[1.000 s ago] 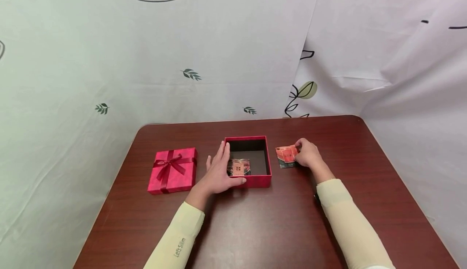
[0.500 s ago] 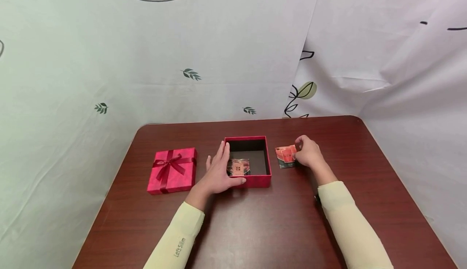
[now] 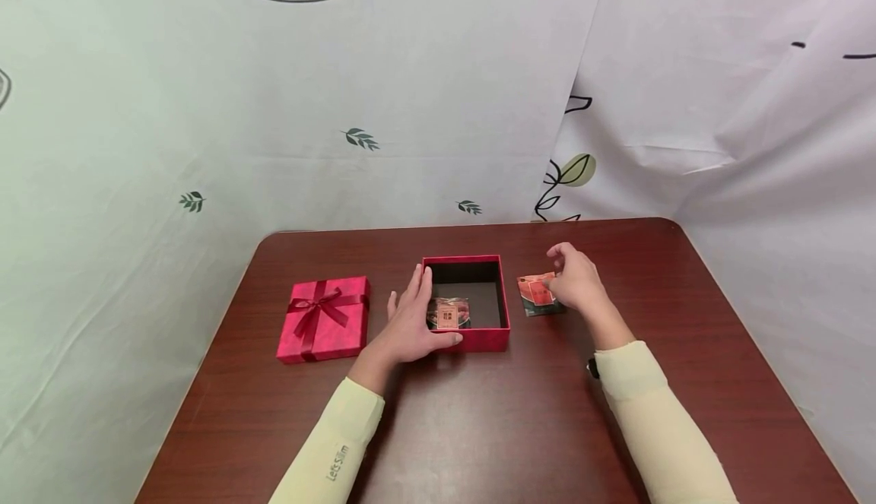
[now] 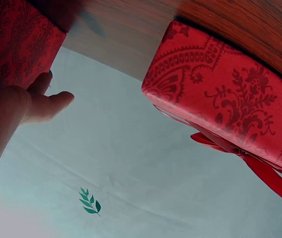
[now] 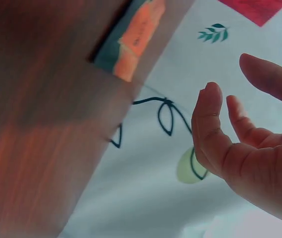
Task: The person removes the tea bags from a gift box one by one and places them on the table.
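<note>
Head view, red box [image 3: 489,339]: sitting open on the brown table [image 3: 479,428], with a dark packet [image 3: 449,314] lying inside, near left corner.
Left hand [image 3: 409,329]: fingers basically straight along the box's left side, thumb stretched across its front wall. Touching it, not curled round anything.
Orange packet [image 3: 537,295]: flat on the table, just right of the box.
Right hand [image 3: 577,282]: up over that packet's right side, fingers loosely bent, nothing in them.
Bow-topped lid [image 3: 322,318]: over to the left, bow facing up.
Left wrist view: hand's right up by the box, lid well apart from it.
Right wrist view: thumb and fingers spread apart, nothing between them, and a visible gap to the orange packet, kinda blurry here.
</note>
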`<state>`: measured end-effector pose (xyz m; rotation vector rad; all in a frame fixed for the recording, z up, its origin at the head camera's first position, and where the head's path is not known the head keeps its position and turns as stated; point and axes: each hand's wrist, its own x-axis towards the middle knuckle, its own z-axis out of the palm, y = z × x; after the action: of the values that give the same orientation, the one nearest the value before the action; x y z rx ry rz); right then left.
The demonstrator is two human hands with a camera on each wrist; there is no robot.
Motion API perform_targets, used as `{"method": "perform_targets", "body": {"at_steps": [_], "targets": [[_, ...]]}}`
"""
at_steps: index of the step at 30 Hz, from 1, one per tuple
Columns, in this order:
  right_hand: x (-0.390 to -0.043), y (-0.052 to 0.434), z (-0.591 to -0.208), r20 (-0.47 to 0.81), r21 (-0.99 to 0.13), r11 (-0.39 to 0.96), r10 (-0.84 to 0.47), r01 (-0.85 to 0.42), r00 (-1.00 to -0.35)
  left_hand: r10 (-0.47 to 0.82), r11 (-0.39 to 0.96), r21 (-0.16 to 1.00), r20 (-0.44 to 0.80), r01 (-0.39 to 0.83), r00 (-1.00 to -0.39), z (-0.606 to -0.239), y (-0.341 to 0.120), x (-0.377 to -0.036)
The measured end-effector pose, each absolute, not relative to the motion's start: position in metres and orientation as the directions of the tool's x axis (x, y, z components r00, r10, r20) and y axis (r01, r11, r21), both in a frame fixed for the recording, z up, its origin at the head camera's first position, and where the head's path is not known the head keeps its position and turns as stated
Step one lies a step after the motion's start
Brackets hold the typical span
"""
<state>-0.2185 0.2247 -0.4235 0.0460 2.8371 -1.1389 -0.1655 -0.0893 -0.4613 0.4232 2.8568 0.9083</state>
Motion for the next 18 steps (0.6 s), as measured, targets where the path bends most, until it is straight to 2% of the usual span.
{"method": "perform_targets", "body": {"at_steps": [18], "targets": [[-0.202,0.202,-0.398,0.000,-0.733,0.679,-0.063,-0.043,-0.998,0.303,0.772,0.589,-0.012,0.238,-0.953,-0.461,-0.090,-0.164]]}}
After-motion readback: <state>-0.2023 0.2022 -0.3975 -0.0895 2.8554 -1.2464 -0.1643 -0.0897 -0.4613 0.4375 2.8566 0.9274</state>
